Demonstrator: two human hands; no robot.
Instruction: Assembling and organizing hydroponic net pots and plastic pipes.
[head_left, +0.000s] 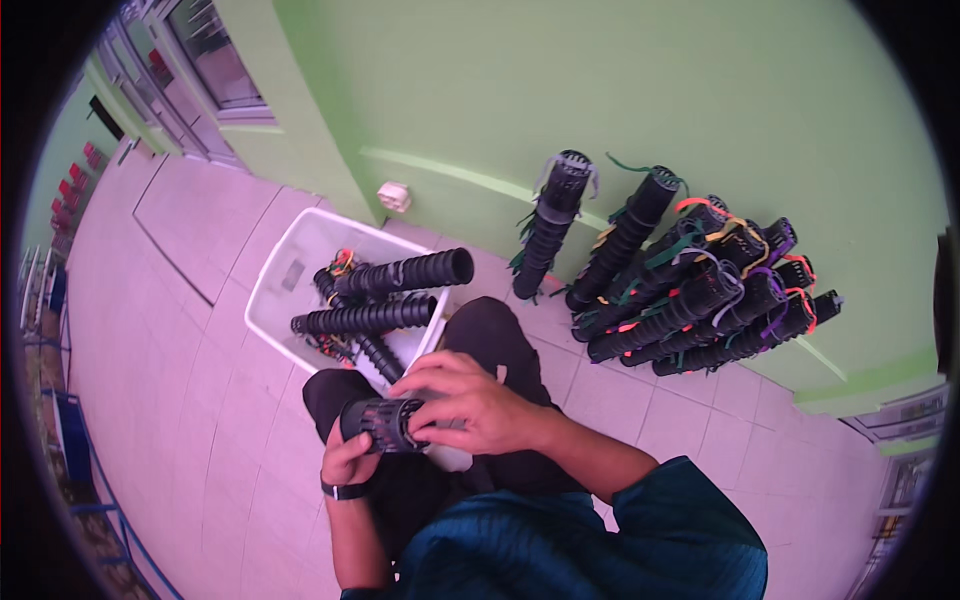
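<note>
The left hand point(348, 452) is closed around a slotted black cylinder point(382, 426) over the lap, its thumb along the near side; a dark band point(345, 491) circles that wrist. The right hand point(468, 408) comes in from 3 o'clock, fingers curved over the cylinder's open end, their tips at its rim; I cannot tell whether they pinch anything. Just beyond the knees, at 12 o'clock from the cylinder, sits a white tub point(293, 237) with ridged black tubes point(375, 317) lying crossed in it, some jutting over the rim. Farther off, at 2 o'clock, a cluster of upright tubes point(665, 310) with coloured ribbons point(697, 203) stands by the green wall point(640, 80). Far away, at 10 o'clock, are red chairs point(70, 190).
</note>
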